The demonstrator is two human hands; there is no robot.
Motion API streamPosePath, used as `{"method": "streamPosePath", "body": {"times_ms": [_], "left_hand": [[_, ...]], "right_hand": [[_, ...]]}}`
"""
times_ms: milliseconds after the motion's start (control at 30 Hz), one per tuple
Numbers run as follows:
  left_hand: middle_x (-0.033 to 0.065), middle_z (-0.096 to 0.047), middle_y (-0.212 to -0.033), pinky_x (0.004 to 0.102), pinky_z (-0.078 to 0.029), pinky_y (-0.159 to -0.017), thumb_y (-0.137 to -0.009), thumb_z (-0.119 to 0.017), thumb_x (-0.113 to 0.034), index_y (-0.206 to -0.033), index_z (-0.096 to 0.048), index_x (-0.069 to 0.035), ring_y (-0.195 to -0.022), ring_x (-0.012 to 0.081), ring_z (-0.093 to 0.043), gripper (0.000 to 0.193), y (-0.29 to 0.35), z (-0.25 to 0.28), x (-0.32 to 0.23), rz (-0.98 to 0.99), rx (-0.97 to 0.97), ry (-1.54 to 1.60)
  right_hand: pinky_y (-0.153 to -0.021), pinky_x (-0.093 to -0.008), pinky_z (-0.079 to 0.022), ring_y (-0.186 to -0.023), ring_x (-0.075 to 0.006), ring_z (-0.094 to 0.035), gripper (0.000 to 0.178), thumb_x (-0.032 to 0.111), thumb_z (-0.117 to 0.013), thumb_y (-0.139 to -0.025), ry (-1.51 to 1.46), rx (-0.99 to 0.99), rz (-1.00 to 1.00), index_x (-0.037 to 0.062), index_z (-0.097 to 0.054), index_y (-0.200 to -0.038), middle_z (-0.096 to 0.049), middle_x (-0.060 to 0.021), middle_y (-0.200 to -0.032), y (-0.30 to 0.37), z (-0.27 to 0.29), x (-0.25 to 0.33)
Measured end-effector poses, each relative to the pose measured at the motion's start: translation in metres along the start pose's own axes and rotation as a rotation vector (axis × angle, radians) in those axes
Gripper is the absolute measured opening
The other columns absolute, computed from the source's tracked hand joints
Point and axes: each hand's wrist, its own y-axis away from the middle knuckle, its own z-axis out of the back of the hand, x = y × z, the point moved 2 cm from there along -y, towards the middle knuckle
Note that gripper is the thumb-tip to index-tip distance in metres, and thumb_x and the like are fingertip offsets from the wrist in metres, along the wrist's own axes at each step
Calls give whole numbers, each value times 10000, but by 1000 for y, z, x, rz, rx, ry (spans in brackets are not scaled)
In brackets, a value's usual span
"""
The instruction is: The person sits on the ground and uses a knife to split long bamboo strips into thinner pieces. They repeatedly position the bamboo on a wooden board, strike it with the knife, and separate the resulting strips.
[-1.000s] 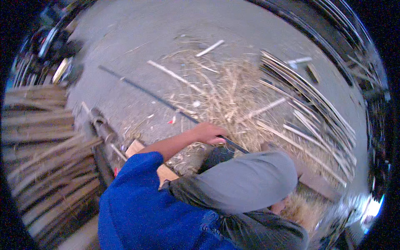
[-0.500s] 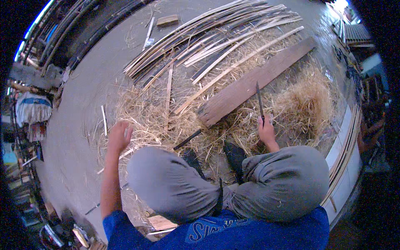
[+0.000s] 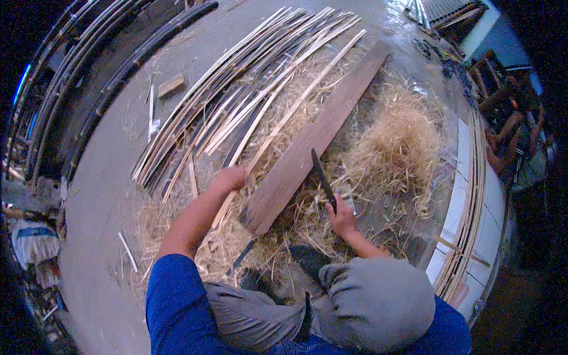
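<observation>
Grey floor surrounds us. Our right hand grips the dark knife; our left hand curls at the pale strip, its hold unclear to us. That strip looks light and springy, best taken by its nearer end.

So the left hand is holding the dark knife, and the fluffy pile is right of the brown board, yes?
Not quite: the head view shows the right hand holding the dark knife. The fluffy pile is indeed right of the brown board.
</observation>
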Motion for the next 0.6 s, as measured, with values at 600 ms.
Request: {"method": "streamPosePath", "body": {"times_ms": [600], "left_hand": [[188, -628, -729, 395, -473, -572, -863, -636, -348, -1045, -579, -91, -600, 294, -615, 321, 90, 197, -26, 59, -1031, 447]], "right_hand": [[-652, -447, -510, -751, -394, -640, 553, 392, -670, -809, -168, 13, -138, 91, -467, -1227, -645, -211, -884, -1, 16, 1]]}}
